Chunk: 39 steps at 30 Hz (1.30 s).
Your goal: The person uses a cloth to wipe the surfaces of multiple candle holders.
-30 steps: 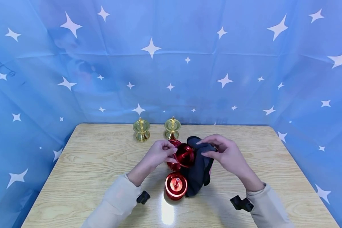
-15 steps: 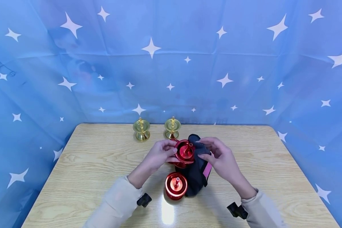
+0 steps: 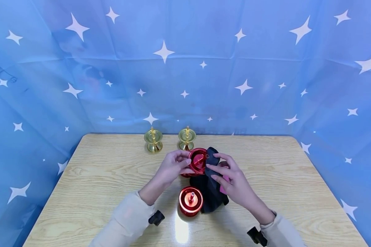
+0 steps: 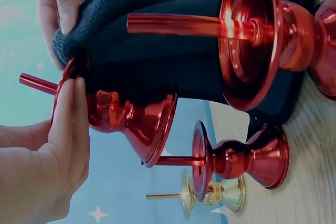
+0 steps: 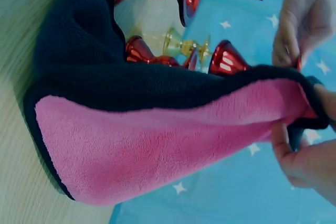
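Observation:
My left hand [image 3: 172, 168] pinches the dish rim of a red metallic candle holder [image 3: 198, 162], lifted above the table. In the left wrist view this candle holder hangs tilted, its flared foot [image 4: 152, 129] free in the air. My right hand [image 3: 235, 180] grips a folded cloth [image 3: 211, 195] and presses it against the far side of the dish. The cloth is dark on one face and pink [image 5: 142, 150] on the other, and its lower part rests on the table. Nearer the front stands a second red candle holder [image 3: 190, 201]. A third red one [image 4: 231, 156] stands behind, mostly hidden in the head view.
Two gold candle holders, one on the left [image 3: 154, 140] and one on the right [image 3: 187, 140], stand near the back edge of the wooden table [image 3: 111, 175]. A blue curtain [image 3: 126, 82] with white stars hangs behind and at both sides.
The held candle holder has turned in my left fingers and risen slightly. My right hand has moved left, bringing the cloth onto the dish rim. The standing candle holders have not moved.

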Available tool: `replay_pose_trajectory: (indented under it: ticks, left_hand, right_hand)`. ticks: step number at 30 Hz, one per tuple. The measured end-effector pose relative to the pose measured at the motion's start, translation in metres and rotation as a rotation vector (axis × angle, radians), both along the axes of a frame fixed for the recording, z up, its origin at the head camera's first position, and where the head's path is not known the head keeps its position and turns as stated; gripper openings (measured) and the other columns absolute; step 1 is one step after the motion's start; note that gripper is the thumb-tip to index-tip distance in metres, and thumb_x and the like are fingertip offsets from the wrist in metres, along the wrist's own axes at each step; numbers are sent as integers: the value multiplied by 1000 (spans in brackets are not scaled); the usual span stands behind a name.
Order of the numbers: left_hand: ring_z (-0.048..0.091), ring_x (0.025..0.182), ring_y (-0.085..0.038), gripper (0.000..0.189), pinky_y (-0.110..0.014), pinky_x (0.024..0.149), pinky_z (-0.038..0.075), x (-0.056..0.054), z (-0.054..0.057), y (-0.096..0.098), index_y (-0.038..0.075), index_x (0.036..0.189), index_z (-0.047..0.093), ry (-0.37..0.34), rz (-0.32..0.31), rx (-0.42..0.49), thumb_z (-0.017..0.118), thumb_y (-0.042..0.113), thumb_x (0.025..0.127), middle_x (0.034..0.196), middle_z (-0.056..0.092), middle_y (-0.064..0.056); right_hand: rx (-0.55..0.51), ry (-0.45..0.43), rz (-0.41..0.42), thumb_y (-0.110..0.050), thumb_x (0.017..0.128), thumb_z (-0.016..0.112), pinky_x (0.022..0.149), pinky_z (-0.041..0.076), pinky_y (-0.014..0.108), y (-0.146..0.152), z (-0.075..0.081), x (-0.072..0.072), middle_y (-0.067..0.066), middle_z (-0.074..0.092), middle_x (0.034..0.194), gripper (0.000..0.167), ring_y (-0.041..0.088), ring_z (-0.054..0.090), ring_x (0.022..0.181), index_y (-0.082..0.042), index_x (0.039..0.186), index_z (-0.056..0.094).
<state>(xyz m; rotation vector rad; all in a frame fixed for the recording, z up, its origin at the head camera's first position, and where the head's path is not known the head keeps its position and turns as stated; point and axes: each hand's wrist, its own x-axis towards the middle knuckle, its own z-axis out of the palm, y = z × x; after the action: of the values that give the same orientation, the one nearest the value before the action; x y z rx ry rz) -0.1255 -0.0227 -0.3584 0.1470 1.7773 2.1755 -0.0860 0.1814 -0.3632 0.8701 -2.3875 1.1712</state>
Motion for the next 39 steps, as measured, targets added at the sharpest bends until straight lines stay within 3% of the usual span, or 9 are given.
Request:
replay_pose_trajectory:
  ticks: [4,10,14,19,22,24,32,35,39]
  left_hand:
    - [58,73,-15,23,-29,66,55,1,0,3,-15,112,51,25,-30,-26,46,-12,89,92,52,-15]
    - [61,68,-17,21,-35,66,55,2,0,3,-14,109,53,94,-113,-91,48,-12,89,92,56,-18]
    - [64,69,-22,20,-37,67,55,1,2,3,-13,109,54,98,-189,-156,49,-9,89,93,56,-17]
    - [64,68,-24,23,-33,65,55,2,4,5,-14,111,53,105,-259,-213,49,-9,89,95,57,-17]
    - [63,68,-20,22,-33,66,55,2,5,6,-14,110,52,85,-242,-196,48,-10,90,93,56,-17]
    - [62,69,-18,20,-32,66,55,2,5,7,-14,109,52,55,-197,-167,47,-10,90,92,55,-17]
    - [58,63,-13,21,-28,63,55,0,1,8,-13,109,52,14,-24,-98,47,-10,90,90,52,-14]
    - [57,62,-13,22,-28,62,55,-1,0,7,-14,110,53,27,-23,-114,47,-10,90,91,53,-15]
    - [60,64,-15,24,-30,63,55,0,2,6,-14,112,53,45,-105,-155,47,-10,90,93,56,-17]
  right_hand:
    - [18,35,-78,19,65,71,60,49,20,-3,-2,0,20,49,118,35,20,54,82,0,94,71]
    - [53,-5,-147,16,62,74,58,49,25,-3,4,-5,15,51,109,26,15,57,74,-1,82,72]
    - [108,8,-150,16,64,73,54,47,25,-1,9,-12,14,52,106,25,14,55,69,-3,79,71]
    - [153,100,-112,17,64,72,60,52,31,-1,12,-20,14,56,103,27,21,59,76,-5,79,70]
    - [155,124,-101,16,64,73,67,54,36,-1,12,-23,13,58,100,27,25,61,84,-4,81,69]
    - [147,119,-110,15,65,73,68,54,37,-1,11,-23,12,59,98,27,24,60,84,-4,84,68]
    - [74,76,-150,10,67,75,50,43,25,-7,0,-12,8,54,92,23,11,48,66,-4,83,66]
    - [80,72,-131,12,66,74,50,44,24,-8,0,-9,7,54,90,24,11,49,67,-3,82,66]
    - [111,102,-117,16,63,74,51,43,23,-3,5,-13,7,54,89,25,11,49,66,-2,80,67]
